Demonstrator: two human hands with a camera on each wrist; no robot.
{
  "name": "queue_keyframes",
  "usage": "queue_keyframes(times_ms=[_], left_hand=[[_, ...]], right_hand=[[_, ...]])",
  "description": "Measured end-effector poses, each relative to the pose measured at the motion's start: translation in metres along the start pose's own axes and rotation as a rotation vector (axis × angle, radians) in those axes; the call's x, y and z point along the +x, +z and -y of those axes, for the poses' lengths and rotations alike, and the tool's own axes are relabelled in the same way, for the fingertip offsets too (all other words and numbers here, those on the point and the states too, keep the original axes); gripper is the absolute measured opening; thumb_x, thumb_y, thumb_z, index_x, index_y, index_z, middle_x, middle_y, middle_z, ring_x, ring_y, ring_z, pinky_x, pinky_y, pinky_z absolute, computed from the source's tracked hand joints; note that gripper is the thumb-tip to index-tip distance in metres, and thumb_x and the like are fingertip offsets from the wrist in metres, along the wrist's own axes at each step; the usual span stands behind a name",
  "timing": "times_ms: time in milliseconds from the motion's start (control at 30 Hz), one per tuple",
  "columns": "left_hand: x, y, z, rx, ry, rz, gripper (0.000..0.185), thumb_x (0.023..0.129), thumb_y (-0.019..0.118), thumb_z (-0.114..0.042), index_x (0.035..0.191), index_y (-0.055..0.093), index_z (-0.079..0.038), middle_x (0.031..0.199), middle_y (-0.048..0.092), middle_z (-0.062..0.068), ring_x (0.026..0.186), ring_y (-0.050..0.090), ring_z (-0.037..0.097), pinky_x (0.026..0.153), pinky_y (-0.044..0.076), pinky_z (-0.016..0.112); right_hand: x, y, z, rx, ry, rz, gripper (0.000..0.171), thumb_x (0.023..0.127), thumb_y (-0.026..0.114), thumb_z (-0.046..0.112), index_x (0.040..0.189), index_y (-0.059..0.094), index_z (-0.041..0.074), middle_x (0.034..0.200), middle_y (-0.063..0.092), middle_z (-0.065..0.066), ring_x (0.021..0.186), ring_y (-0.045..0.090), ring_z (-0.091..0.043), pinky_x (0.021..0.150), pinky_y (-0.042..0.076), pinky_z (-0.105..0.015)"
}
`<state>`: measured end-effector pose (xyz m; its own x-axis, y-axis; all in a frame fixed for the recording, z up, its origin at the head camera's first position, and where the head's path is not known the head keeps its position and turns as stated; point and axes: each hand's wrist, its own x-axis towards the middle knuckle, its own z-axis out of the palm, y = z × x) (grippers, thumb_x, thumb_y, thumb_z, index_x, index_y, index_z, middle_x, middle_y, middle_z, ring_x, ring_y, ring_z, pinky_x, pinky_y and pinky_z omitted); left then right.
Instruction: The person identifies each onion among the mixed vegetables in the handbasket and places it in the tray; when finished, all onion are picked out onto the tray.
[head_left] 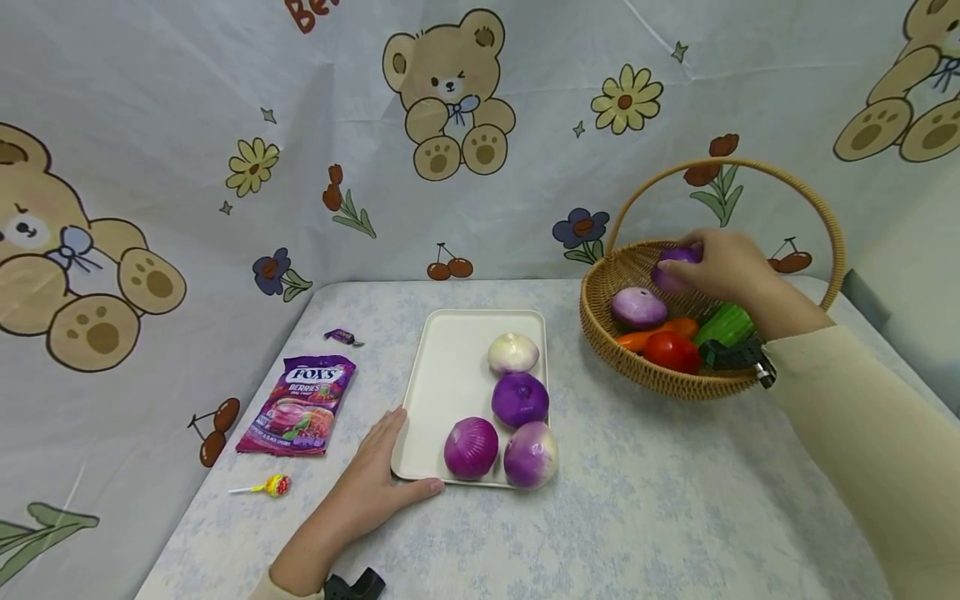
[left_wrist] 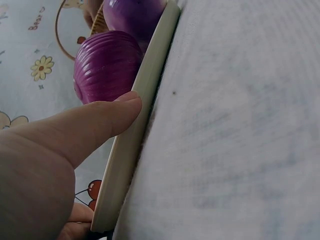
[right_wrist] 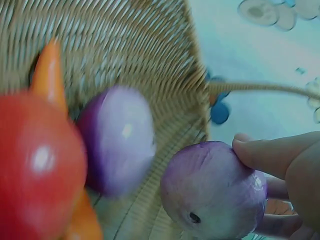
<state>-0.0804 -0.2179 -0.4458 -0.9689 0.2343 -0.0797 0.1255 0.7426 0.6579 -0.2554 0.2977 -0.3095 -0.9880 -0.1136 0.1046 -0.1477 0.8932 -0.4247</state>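
My right hand (head_left: 722, 265) grips a purple onion (head_left: 675, 271) over the back of the wicker basket (head_left: 637, 367). In the right wrist view, the thumb and fingers hold this pale purple onion (right_wrist: 212, 192) from one side, a small dark hole showing in its skin. Another purple-and-white onion (head_left: 639, 308) lies in the basket just below. My left hand (head_left: 367, 475) rests at the near left corner of the cream tray (head_left: 446, 358), fingers along its left side. In the left wrist view, the straight thumb touches the tray's rim (left_wrist: 132, 135) beside a ribbed purple onion (left_wrist: 107, 65).
The tray also carries a white onion (head_left: 513, 353), a dark purple onion (head_left: 520, 400) and a purple-and-white onion (head_left: 531, 455). A tomato (head_left: 672, 352), carrots (head_left: 633, 340) and a green vegetable (head_left: 726, 327) fill the basket, whose tall handle (head_left: 813, 196) arches above. Left lie a candy bag (head_left: 300, 408), wrapped candy (head_left: 342, 337) and lollipop (head_left: 276, 485).
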Motion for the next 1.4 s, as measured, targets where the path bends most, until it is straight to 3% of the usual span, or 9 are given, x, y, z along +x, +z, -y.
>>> queue_keyframes(times_ms=[267, 467, 700, 1033, 1267, 1400], left_hand=[[0.000, 0.000, 0.000, -0.001, -0.005, 0.002, 0.130, 0.076, 0.083, -0.072, 0.168, 0.021, -0.004, 0.173, 0.018, 0.014, 0.159, 0.009, 0.032, 0.122, 0.017, 0.060], [0.001, 0.000, 0.000, -0.001, -0.009, 0.005, 0.130, 0.076, 0.084, -0.071, 0.168, 0.021, -0.004, 0.173, 0.018, 0.014, 0.159, 0.009, 0.032, 0.122, 0.017, 0.060], [0.001, 0.000, 0.001, 0.000, -0.010, 0.005, 0.129, 0.076, 0.084, -0.070, 0.167, 0.021, -0.003, 0.173, 0.018, 0.015, 0.159, 0.009, 0.032, 0.122, 0.017, 0.059], [0.001, -0.001, 0.002, 0.003, -0.001, 0.002, 0.129, 0.076, 0.083, -0.071, 0.168, 0.021, -0.004, 0.173, 0.017, 0.014, 0.159, 0.009, 0.031, 0.122, 0.017, 0.059], [0.002, -0.001, 0.002, 0.006, 0.003, 0.002, 0.129, 0.077, 0.083, -0.072, 0.168, 0.022, -0.004, 0.173, 0.018, 0.014, 0.159, 0.010, 0.032, 0.121, 0.018, 0.061], [0.002, -0.001, 0.002, 0.006, 0.011, 0.003, 0.128, 0.077, 0.083, -0.071, 0.167, 0.022, -0.004, 0.173, 0.018, 0.015, 0.159, 0.010, 0.032, 0.121, 0.018, 0.061]], right_hand=[[-0.014, -0.008, 0.048, 0.070, -0.040, -0.004, 0.070, 0.101, 0.067, 0.054, 0.142, 0.059, -0.003, 0.127, 0.061, -0.033, 0.110, 0.058, -0.048, 0.090, 0.053, -0.064], [-0.027, 0.003, 0.090, 0.167, -0.106, -0.024, 0.063, 0.100, 0.071, 0.048, 0.144, 0.060, 0.004, 0.134, 0.060, -0.027, 0.116, 0.060, -0.046, 0.094, 0.054, -0.062], [-0.037, 0.037, 0.133, 0.229, -0.238, -0.051, 0.053, 0.098, 0.078, 0.036, 0.138, 0.065, 0.003, 0.130, 0.065, -0.021, 0.112, 0.065, -0.038, 0.090, 0.058, -0.055], [-0.041, 0.097, 0.189, 0.292, -0.456, 0.094, 0.050, 0.095, 0.082, 0.031, 0.133, 0.068, 0.002, 0.123, 0.069, -0.012, 0.100, 0.065, -0.026, 0.086, 0.056, -0.041], [-0.041, 0.132, 0.212, 0.268, -0.567, 0.171, 0.050, 0.094, 0.083, 0.030, 0.131, 0.068, 0.000, 0.126, 0.069, -0.012, 0.114, 0.063, -0.024, 0.101, 0.051, -0.040], [-0.040, 0.145, 0.218, 0.272, -0.600, 0.234, 0.047, 0.094, 0.084, 0.027, 0.130, 0.068, 0.001, 0.125, 0.069, -0.010, 0.114, 0.064, -0.022, 0.100, 0.052, -0.036]])
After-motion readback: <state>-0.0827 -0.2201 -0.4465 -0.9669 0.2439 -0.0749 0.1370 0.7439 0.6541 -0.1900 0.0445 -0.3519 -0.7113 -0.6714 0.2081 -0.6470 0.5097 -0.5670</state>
